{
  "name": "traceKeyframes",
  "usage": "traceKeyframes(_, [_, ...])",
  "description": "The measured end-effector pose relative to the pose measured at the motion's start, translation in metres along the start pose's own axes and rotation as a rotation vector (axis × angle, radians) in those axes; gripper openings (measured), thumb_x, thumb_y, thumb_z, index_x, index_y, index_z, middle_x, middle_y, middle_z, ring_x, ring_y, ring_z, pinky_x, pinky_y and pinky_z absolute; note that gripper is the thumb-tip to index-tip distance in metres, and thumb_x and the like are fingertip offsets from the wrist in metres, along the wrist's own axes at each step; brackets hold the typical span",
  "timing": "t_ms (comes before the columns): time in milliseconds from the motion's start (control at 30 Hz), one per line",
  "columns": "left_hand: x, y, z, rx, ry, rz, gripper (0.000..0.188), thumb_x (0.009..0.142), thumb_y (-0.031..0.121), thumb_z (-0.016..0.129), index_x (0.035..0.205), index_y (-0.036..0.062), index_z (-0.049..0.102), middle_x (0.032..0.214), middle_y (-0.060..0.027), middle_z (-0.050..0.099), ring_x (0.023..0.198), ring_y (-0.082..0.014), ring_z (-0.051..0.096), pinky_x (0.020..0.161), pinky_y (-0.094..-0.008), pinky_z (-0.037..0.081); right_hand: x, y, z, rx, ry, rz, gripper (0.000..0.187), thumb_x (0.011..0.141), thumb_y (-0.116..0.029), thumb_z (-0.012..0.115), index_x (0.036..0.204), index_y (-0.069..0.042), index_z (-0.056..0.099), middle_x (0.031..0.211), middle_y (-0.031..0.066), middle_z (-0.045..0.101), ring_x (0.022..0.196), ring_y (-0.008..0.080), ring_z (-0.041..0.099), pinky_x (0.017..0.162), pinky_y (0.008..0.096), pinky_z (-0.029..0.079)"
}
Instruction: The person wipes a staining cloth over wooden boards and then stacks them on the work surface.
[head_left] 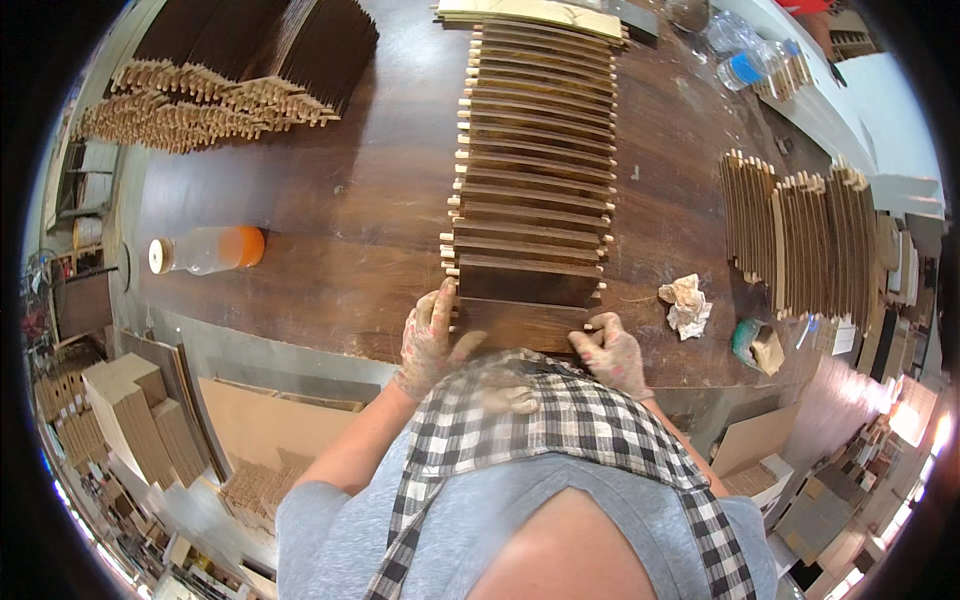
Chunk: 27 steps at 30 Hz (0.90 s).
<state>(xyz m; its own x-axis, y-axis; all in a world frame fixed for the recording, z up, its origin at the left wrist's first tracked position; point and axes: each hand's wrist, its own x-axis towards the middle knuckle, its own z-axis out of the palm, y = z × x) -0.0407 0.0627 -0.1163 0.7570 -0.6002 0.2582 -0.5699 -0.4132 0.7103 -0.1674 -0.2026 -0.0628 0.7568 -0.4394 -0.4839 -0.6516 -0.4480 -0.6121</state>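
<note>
A long row of dark brown wooden slats point(540, 165) with pale dowel pegs at their ends runs away from me across the table. The slat nearest my body point(520, 322) is tilted so that its broad face shows. At its left end my left hand point(428, 340), in a stained work glove, has its fingers along the pegs and the thumb by the lower edge. My right hand point(612, 355), gloved likewise, closes its bent fingers on the right end. The apron partly hides the slat's lower edge.
Stacked pegged slats point(240, 80) stand at the far left, more slats point(800, 240) at the right. A bottle with an orange end point(215, 250) lies on the brown table point(330, 240). Crumpled paper point(686, 305) and a small green container point(750, 343) sit right; plastic bottles point(750, 65) lie far right.
</note>
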Motion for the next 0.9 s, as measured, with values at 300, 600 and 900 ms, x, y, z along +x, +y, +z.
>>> traceKeyframes(300, [0.000,0.005,-0.012,-0.098,0.038,0.043,0.096,0.071,0.005,0.083,0.151,0.0047,0.029,0.119,-0.0175,0.054,0.100,-0.0315,0.058,0.083,-0.0403,0.053,-0.009,-0.007,-0.001,0.178,0.190,-0.235,0.038,0.079,-0.017,0.080,0.103,-0.002,0.053,0.080,0.0077,0.060,0.068,0.0155,0.059,0.064,0.0313,0.051])
traceKeyframes(600, [0.038,0.001,-0.004,0.122,0.147,-0.032,0.109,0.067,0.017,0.088,0.151,-0.0028,0.023,0.149,-0.0258,0.033,0.136,-0.0437,0.034,0.108,-0.0474,0.038,0.028,0.004,0.015,-0.070,0.460,-0.447,0.069,0.072,-0.021,0.084,0.128,-0.002,0.050,0.120,0.0170,0.057,0.107,0.0355,0.058,0.090,0.0414,0.050])
traceKeyframes(900, [0.054,-0.011,0.008,0.174,-0.026,-0.071,0.112,0.068,0.025,0.087,0.150,-0.0080,0.018,0.151,-0.0288,0.031,0.141,-0.0466,0.028,0.113,-0.0499,0.030,0.037,-0.022,0.015,-0.103,0.324,-0.365,0.101,0.070,-0.023,0.085,0.151,-0.003,0.028,0.146,0.0213,0.042,0.131,0.0385,0.038,0.112,0.0453,0.034])
